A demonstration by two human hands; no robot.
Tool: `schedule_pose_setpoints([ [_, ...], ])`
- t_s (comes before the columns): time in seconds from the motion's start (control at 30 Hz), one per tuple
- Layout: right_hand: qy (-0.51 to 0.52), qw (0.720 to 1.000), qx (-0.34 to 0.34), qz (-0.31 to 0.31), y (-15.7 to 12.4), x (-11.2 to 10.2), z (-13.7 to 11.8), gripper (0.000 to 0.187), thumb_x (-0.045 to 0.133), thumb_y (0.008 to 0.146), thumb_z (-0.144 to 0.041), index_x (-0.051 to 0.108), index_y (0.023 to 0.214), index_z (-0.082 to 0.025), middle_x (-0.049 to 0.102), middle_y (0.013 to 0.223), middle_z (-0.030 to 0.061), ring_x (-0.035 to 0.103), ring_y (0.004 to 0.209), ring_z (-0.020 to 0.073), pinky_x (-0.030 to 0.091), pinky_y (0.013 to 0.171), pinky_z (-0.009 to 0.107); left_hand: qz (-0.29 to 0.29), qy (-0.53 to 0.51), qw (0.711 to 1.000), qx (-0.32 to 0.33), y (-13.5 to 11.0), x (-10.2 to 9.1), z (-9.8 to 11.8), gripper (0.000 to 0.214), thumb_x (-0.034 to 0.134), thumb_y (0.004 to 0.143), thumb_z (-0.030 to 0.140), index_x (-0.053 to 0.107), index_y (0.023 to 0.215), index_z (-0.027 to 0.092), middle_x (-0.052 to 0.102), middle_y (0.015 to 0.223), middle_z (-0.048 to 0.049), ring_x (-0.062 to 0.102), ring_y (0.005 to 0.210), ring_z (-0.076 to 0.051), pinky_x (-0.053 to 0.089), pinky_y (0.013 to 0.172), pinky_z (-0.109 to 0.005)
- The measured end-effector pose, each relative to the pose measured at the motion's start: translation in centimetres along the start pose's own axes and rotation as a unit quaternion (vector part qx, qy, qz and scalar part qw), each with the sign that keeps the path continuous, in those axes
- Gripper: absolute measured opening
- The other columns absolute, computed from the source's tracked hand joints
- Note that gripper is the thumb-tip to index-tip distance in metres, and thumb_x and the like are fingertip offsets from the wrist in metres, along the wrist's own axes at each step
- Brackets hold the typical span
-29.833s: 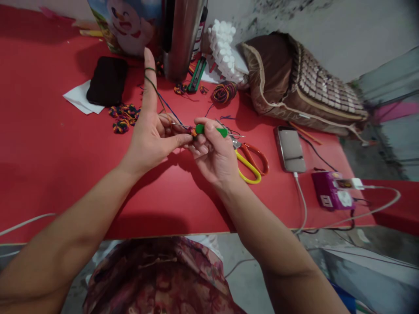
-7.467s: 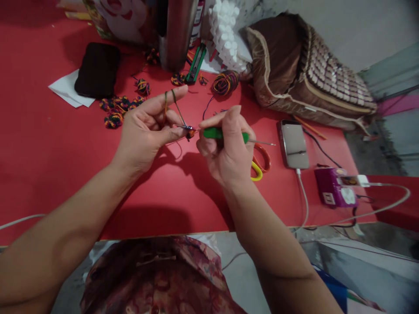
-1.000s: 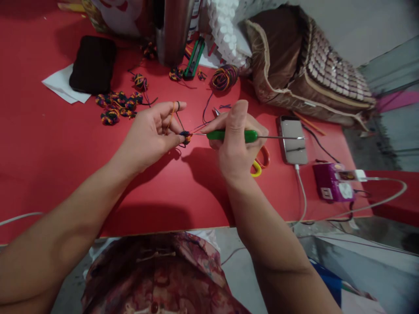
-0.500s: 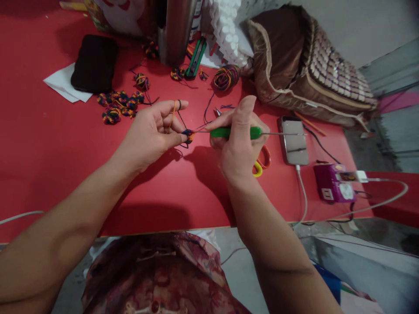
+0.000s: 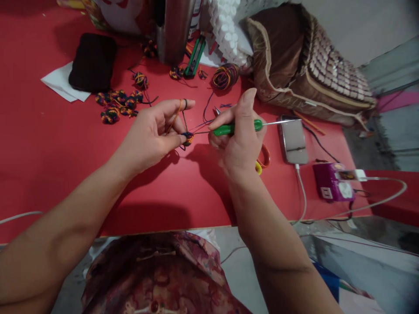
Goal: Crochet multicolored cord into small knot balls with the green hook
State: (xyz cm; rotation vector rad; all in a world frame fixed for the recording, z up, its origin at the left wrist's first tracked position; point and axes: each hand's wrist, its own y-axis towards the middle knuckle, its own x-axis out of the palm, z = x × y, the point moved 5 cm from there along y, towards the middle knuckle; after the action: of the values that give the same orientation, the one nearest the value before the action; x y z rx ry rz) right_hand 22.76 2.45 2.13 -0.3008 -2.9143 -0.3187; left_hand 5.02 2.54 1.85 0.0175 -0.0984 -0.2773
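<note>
My left hand [image 5: 160, 131] pinches a small multicoloured crochet piece [image 5: 187, 139] between thumb and fingers, and yarn loops over its raised index finger. A green-handled crochet hook [image 5: 225, 130] is gripped in my right hand [image 5: 240, 139]; one metal shaft points at the crochet piece, the other sticks out to the right. Whether the hook's tip sits inside a stitch is too small to tell. Yarn runs from the piece back to a dark multicoloured yarn ball [image 5: 225, 76]. Under my right hand lie scissors [image 5: 265, 156] with orange and yellow handles, partly hidden.
Finished-looking crochet pieces [image 5: 118, 104] lie left, below a black phone [image 5: 92, 62] on white paper. A small yarn ball [image 5: 140, 80], a green cutter [image 5: 195, 56] and a steel bottle [image 5: 175, 32] stand or lie behind. Right are a brown bag [image 5: 278, 56], a charging phone [image 5: 293, 141] and a purple box [image 5: 332, 182].
My right hand has tilted the hook, so its right-hand shaft now points higher. My left index finger has shifted slightly right with the yarn around it.
</note>
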Motion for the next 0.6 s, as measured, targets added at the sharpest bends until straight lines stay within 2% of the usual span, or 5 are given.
schedule_pose_setpoints([
  [0.17, 0.016, 0.998, 0.063, -0.021, 0.4, 0.4, 0.4, 0.074, 0.071, 0.090, -0.091, 0.069, 0.053, -0.028, 0.020, 0.040, -0.0094, 0.015, 0.034, 0.0087, 0.012, 0.036, 0.031, -0.004, -0.002, 1.000, 0.005, 0.0, 0.0, 0.0, 0.056, 0.080, 0.076, 0.000, 0.081, 0.129, 0.019, 0.069, 0.079, 0.0009, 0.068, 0.066, -0.017, 0.055, 0.053, -0.026],
  [0.3, 0.031, 0.996, 0.082, -0.015, 0.3, 0.5, 0.3, 0.069, 0.081, 0.087, -0.085, 0.070, 0.050, -0.027, 0.024, 0.039, -0.0095, 0.017, 0.034, 0.0072, 0.013, 0.036, 0.028, 0.004, 0.009, 1.000, 0.009, 0.0, 0.0, 0.0, 0.056, 0.079, 0.076, 0.000, 0.081, 0.129, 0.018, 0.069, 0.078, 0.0014, 0.067, 0.065, -0.016, 0.056, 0.054, -0.026],
  [0.43, 0.008, 0.999, 0.044, 0.002, -0.1, 0.3, 0.0, 0.066, 0.075, 0.099, -0.072, 0.071, 0.052, -0.026, 0.027, 0.040, -0.0086, 0.022, 0.035, 0.0080, 0.015, 0.040, 0.029, 0.008, 0.019, 1.000, 0.011, 0.0, 0.1, 0.1, 0.058, 0.078, 0.076, 0.001, 0.079, 0.132, 0.018, 0.071, 0.077, 0.0017, 0.066, 0.063, -0.016, 0.055, 0.053, -0.027],
  [0.5, -0.027, 1.000, 0.010, 0.013, -0.4, 0.3, -0.4, 0.066, 0.066, 0.108, -0.065, 0.074, 0.055, -0.026, 0.030, 0.041, -0.0076, 0.027, 0.036, 0.0096, 0.020, 0.042, 0.031, 0.004, 0.015, 1.000, 0.010, -0.1, 0.2, 0.0, 0.059, 0.078, 0.076, 0.001, 0.078, 0.132, 0.018, 0.071, 0.076, 0.0021, 0.065, 0.060, -0.015, 0.052, 0.050, -0.027],
  [0.6, -0.086, 0.996, -0.031, 0.019, -0.8, 0.3, -1.0, 0.068, 0.061, 0.111, -0.066, 0.075, 0.057, -0.027, 0.040, 0.044, -0.0049, 0.035, 0.040, 0.0117, 0.029, 0.047, 0.033, 0.005, 0.007, 1.000, 0.012, 0.0, 0.2, 0.0, 0.057, 0.077, 0.076, 0.001, 0.077, 0.130, 0.017, 0.072, 0.074, 0.0024, 0.066, 0.059, -0.015, 0.049, 0.049, -0.026],
])
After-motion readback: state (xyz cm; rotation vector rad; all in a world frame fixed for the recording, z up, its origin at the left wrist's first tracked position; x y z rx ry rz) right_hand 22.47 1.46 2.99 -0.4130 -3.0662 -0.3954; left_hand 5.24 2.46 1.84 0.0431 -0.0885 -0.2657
